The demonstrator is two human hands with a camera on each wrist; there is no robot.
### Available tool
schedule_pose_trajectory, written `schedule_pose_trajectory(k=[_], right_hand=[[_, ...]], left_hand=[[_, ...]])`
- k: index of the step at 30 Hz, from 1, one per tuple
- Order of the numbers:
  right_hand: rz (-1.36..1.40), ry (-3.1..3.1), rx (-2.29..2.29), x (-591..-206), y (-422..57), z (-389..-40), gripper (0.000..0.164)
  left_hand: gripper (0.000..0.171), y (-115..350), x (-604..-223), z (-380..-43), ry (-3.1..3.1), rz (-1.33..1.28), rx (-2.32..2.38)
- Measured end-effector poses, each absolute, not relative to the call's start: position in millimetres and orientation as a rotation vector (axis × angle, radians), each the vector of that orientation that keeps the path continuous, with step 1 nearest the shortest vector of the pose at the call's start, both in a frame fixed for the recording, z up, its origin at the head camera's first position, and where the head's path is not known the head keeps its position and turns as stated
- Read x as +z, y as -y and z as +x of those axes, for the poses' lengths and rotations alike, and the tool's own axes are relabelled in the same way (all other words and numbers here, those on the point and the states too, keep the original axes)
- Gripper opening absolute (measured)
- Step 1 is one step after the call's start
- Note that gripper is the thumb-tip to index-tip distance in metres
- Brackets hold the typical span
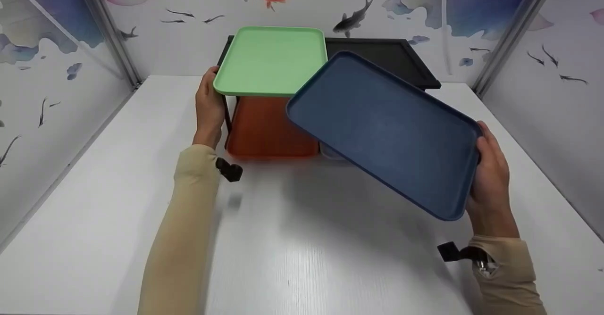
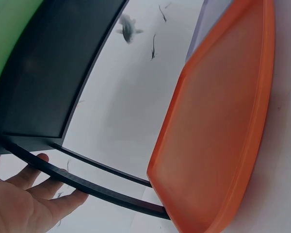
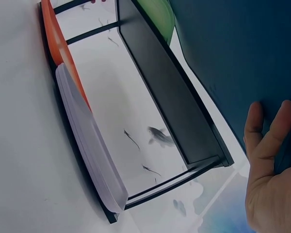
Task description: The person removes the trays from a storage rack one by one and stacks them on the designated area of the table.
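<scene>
A: What does the right hand (image 1: pixel 490 176) have?

B: The blue tray (image 1: pixel 387 136). It grips the tray by the right end, with its fingers bent at the edge.

A: Is that tray flat down?

B: No, it's up in the air over the table (image 1: pixel 283 258), tipped, with the right end nearer to us. Its far corner is in front of the green tray (image 1: pixel 273 60) in the head view. I can't tell if those 2 touch.

A: Where is the green tray?

B: On top of the black rack (image 1: pixel 377 55), on the left part.

A: And the left hand (image 1: pixel 210 105)?

B: It's at the rack's left side. It's mostly spread, fingers a little bent, lying against the side bar (image 2: pixel 87 186). It isn't wrapped tight.

A: What's down low?

B: 2 more trays on the rack: the orange tray (image 1: pixel 273 126) on the left, and the purple tray (image 3: pixel 89 141) right next to it. The blue tray hides most of the purple tray in the head view.
</scene>
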State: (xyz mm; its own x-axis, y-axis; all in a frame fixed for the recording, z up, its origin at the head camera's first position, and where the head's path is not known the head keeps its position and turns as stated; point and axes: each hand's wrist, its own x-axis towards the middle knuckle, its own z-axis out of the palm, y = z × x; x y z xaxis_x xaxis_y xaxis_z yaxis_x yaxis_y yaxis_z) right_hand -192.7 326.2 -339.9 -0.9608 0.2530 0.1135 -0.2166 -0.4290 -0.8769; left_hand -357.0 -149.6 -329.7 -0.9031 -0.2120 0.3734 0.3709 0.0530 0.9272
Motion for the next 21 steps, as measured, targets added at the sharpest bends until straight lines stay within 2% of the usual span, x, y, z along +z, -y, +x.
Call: schedule_pose_trajectory(k=[15,21], right_hand=[[-0.071,1.746,2.339,-341.9,-321.6,-193.1,0.051],[0.001,1.775,2.344,-344.2,-318.9,-193.1,0.051]], left_hand=[[0.048,151.0,-330.0,-358.0,1.938,-0.155,-1.875],[0.047,150.3,-329.4,-357.7,1.922,-0.16,-1.895]])
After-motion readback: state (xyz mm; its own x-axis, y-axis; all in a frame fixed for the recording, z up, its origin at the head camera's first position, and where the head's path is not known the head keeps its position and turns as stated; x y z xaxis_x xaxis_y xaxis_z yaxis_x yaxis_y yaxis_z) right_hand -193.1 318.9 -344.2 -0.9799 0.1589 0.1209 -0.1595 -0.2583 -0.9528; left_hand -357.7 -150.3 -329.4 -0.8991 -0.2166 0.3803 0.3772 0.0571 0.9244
